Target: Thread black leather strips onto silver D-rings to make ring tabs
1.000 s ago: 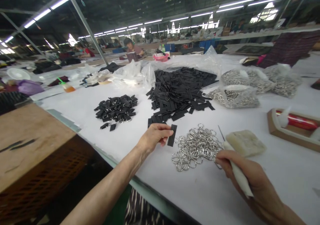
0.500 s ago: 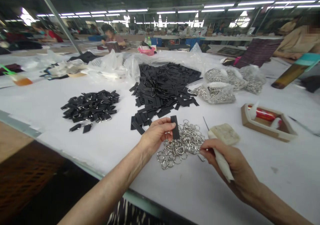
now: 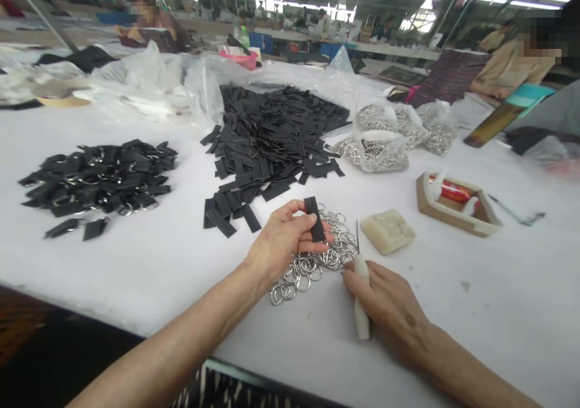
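Between the thumb and fingers of my left hand [image 3: 283,236] is a short black fabric strip [image 3: 314,219], held upright over a heap of metal rings [image 3: 335,257]. My right hand [image 3: 385,296] grips an awl [image 3: 361,299] with a pale wrapped handle, its thin spike pointing away from me. The fingertips of that hand are at the near right edge of the rings; whether they pinch one I cannot make out. A yellowish, waxy-looking block [image 3: 388,231] lies just beyond the awl.
Beyond my hands spreads a big pile of black strips [image 3: 272,136]. Strips folded around rings [image 3: 104,178] form a heap at left. Bags of rings [image 3: 380,151], an open cardboard box [image 3: 457,214] and a dark bottle [image 3: 493,124] stand right. People work farther back.
The view has swung, and things on the table sit farther left and higher. My left fingers have spread under the strip. My right hand has turned the awl more upright.
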Tool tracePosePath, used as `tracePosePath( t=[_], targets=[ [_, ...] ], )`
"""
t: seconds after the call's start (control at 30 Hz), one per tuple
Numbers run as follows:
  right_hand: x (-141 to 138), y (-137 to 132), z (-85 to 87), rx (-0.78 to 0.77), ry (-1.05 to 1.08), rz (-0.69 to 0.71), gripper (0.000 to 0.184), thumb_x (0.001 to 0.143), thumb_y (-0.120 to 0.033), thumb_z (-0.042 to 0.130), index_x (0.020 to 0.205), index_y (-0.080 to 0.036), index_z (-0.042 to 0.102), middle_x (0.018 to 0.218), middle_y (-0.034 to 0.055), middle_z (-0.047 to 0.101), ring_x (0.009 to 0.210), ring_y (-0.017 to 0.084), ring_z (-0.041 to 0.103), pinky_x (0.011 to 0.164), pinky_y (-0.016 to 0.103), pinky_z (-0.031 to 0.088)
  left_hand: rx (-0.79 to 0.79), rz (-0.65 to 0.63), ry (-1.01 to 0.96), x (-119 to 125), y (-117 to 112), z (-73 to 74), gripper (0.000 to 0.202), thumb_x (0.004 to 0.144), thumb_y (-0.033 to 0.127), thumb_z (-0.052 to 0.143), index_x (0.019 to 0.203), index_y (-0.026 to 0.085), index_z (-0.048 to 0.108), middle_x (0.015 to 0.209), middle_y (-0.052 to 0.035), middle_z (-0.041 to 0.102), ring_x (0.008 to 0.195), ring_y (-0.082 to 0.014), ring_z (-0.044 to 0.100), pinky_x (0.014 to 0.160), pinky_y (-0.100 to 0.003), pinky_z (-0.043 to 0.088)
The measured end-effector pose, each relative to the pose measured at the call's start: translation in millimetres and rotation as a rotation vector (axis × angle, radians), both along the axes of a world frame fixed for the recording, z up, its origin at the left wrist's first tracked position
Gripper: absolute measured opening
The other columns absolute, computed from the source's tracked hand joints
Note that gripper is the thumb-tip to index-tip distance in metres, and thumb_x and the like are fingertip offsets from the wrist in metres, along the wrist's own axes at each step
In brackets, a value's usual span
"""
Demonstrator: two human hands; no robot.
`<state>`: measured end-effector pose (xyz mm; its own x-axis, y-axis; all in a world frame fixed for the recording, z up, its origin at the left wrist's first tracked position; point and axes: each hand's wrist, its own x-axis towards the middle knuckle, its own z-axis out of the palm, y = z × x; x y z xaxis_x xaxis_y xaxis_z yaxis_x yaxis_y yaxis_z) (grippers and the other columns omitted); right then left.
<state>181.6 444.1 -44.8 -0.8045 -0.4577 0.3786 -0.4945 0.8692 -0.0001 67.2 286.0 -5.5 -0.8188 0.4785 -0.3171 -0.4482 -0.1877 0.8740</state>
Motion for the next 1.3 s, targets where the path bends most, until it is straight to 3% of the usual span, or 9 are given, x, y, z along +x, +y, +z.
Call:
tracePosePath(
  t=[0.17,0.3,0.4,0.5,0.67,0.87,1.0,1.13,1.3],
  targets=[
    [-3,-3,-4.4,0.112,0.253,0.071,0.026,0.081,-0.001,0.032,0.086,-0.012,0.054,0.074,0.0131,0.063,0.067,0.023,0.06,0.054,0.029,0.05,0.006,-0.036,-0.078,4,4,-8.9,0.003,0.08,0.009,0.052,0.079,0.011,0.054,0.07,-0.0091,0.066,0.062,-0.0178,0.067,0.054,-0.025,0.056],
    [-3,4,-2.7,0.063,0.226,0.104,0.026,0.083,-0.003,0.032,0.097,-0.012,0.051,0.081,0.0141,0.064,0.07,0.023,0.062,0.056,0.029,0.051,0.005,-0.054,-0.066,6,-2,-13.5,0.004,0.077,0.009,0.055,0.079,0.009,0.059,0.07,-0.0098,0.067,0.063,-0.0179,0.067,0.055,-0.024,0.055],
    [0,9,7.7,-0.175,0.107,0.01,0.025,0.086,-0.008,0.033,0.104,-0.015,0.048,0.072,0.0061,0.06,0.058,0.017,0.058,0.049,0.023,0.046,-0.029,-0.062,-0.068,8,-7,-14.2,0.005,0.075,0.009,0.055,0.077,0.009,0.06,0.069,-0.009,0.067,0.062,-0.0174,0.066,0.054,-0.025,0.055],
    [-6,11,23.2,-0.476,-0.041,-0.183,0.019,0.086,-0.012,0.04,0.099,-0.021,0.051,0.062,-0.0024,0.052,0.051,0.012,0.05,0.047,0.02,0.04,-0.086,-0.117,-0.021,12,-7,-12.1,0.007,0.074,0.011,0.055,0.077,0.01,0.061,0.07,-0.0074,0.067,0.063,-0.0167,0.065,0.054,-0.025,0.054],
    [-33,2,40.8,-0.662,-0.092,-0.367,0.003,0.085,-0.019,0.051,0.083,-0.021,0.053,0.073,-0.0009,0.06,0.06,0.013,0.054,0.055,0.022,0.041,-0.183,-0.235,0.179,19,-2,-8.4,0.014,0.073,0.014,0.051,0.076,0.011,0.064,0.061,-0.0034,0.063,0.058,-0.0134,0.059,0.051,-0.022,0.052],
    [-42,-15,33.4,-0.507,0.041,-0.194,0.01,0.085,-0.016,0.045,0.084,-0.018,0.055,0.058,-0.0017,0.057,0.046,0.012,0.05,0.043,0.021,0.037,-0.29,-0.231,0.285,23,0,-17.4,0.022,0.072,0.017,0.048,0.081,0.015,0.068,0.062,-0.0027,0.063,0.053,-0.0131,0.057,0.047,-0.021,0.049],
    [-41,-14,26.6,-0.22,0.277,-0.009,0.018,0.088,-0.012,0.04,0.091,-0.011,0.057,0.072,0.0098,0.066,0.062,0.02,0.062,0.054,0.028,0.047,-0.314,-0.24,0.277,24,-1,-15.5,0.021,0.072,0.015,0.047,0.077,0.015,0.067,0.059,-0.0017,0.062,0.044,-0.0109,0.055,0.039,-0.017,0.043],
    [-42,-11,24.8,-0.013,0.436,0.015,0.022,0.088,-0.007,0.038,0.086,-0.012,0.059,0.09,0.016,0.067,0.074,0.024,0.064,0.057,0.031,0.051,-0.276,-0.257,0.284,25,-1,-10.8,0.025,0.073,0.013,0.047,0.087,0.016,0.068,0.051,0.0023,0.057,0.039,-0.0095,0.049,0.037,-0.017,0.041],
    [-40,-12,26.4,0.005,0.433,0.003,0.021,0.088,-0.007,0.038,0.084,-0.013,0.058,0.091,0.0154,0.067,0.071,0.023,0.065,0.053,0.031,0.05,-0.146,-0.249,0.236,25,-2,-15.9,0.04,0.075,0.021,0.055,0.114,0.017,0.056,0.055,0.0024,0.059,0.045,-0.013,0.055,0.044,-0.022,0.047]
  ],
)
